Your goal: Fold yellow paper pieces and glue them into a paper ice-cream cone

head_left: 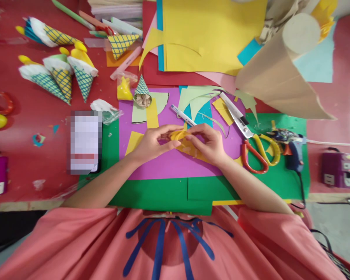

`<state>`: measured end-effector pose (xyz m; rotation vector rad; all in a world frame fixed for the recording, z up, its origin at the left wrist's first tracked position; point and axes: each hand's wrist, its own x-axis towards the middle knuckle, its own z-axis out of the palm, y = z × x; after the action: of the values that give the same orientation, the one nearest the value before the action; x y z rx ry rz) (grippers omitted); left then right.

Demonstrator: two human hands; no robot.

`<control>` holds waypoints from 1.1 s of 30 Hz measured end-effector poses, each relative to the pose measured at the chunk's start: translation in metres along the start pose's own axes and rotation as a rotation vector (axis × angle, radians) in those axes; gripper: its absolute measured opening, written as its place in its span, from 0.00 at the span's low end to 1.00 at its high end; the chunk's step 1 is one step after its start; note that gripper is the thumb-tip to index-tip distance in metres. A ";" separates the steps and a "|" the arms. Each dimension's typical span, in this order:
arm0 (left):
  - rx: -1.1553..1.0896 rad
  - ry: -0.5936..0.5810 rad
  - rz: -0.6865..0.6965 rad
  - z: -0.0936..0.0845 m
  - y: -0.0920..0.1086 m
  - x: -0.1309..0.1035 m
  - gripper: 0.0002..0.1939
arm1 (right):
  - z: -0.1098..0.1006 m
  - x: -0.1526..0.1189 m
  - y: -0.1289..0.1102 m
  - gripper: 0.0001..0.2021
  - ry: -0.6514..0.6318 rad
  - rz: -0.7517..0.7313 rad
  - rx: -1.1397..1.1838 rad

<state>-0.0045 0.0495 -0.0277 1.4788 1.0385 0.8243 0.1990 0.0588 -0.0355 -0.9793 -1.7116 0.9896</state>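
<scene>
Between my two hands is a small piece of folded yellow paper (178, 135). My left hand (154, 142) pinches its left side with thumb and fingers, while my right hand (207, 143) grips the right side. Beneath them lies a purple sheet (151, 167) with yellow paper scraps on it. Just beyond my hands rests a white marker (183, 115). A little paper cone (142, 93) with a blue lattice pattern, stuffed with brown paper, sits further off. Scissors (249, 136) with red and yellow handles lie right of my right hand.
Several finished paper cones (83, 74) lie at the far left, above a phone (85, 144). A glue gun (294, 153) with a cord is on the right. Yellow sheets (210, 35) are stacked at the back, beside a roll of brown paper (275, 76). Green sheets (151, 194) line the front edge.
</scene>
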 end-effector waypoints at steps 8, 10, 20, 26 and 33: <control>-0.168 0.001 0.001 0.000 -0.005 0.004 0.21 | 0.000 0.000 0.001 0.06 0.047 -0.005 0.010; -0.173 0.016 0.011 0.000 -0.005 0.005 0.21 | 0.000 0.000 0.001 0.07 0.049 0.006 0.017; -0.004 -0.004 0.031 0.001 0.000 0.004 0.26 | -0.002 0.002 -0.001 0.05 0.049 0.040 -0.023; -0.024 0.031 -0.006 0.001 -0.003 0.005 0.21 | -0.002 0.001 0.000 0.03 0.052 0.004 -0.038; 0.248 0.080 0.100 0.002 -0.004 0.002 0.22 | -0.002 0.001 0.000 0.03 0.022 -0.094 -0.097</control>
<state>-0.0022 0.0509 -0.0319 1.7307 1.1670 0.8541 0.2002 0.0600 -0.0344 -0.9587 -1.7848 0.8390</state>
